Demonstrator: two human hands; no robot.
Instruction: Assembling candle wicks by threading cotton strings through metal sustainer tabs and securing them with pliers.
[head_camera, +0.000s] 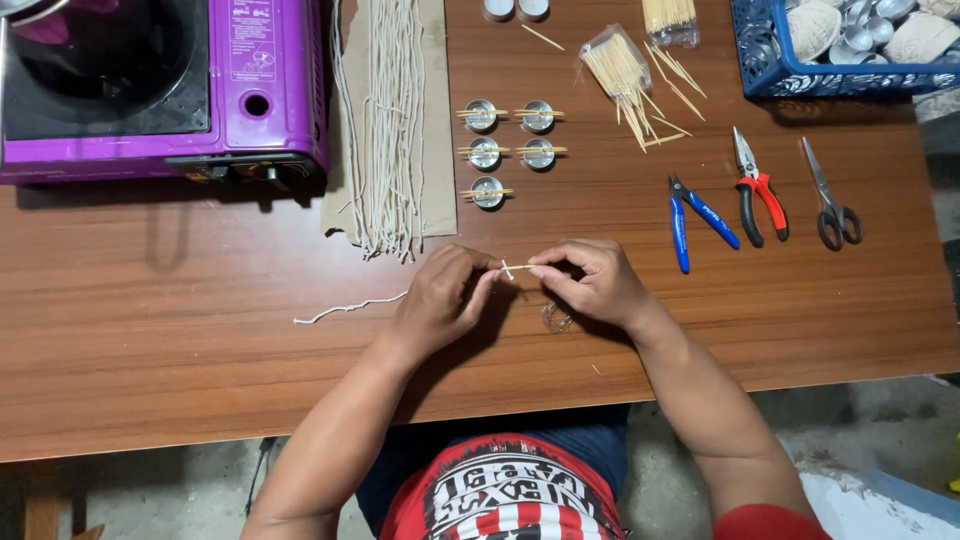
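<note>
1. Head view showed my left hand (438, 300) and right hand (592, 282) meeting over the near middle of the worktop (200, 330).
2. Both grips were pinched shut on one thin wooden stick (517, 268), its long axis running left to right between them.
3. A short white wick (507, 269) crossed it, nearer my left fingertips.

blue basket (760, 60): cut off at top edge | purple stove (265, 90): cut off top-left
</note>
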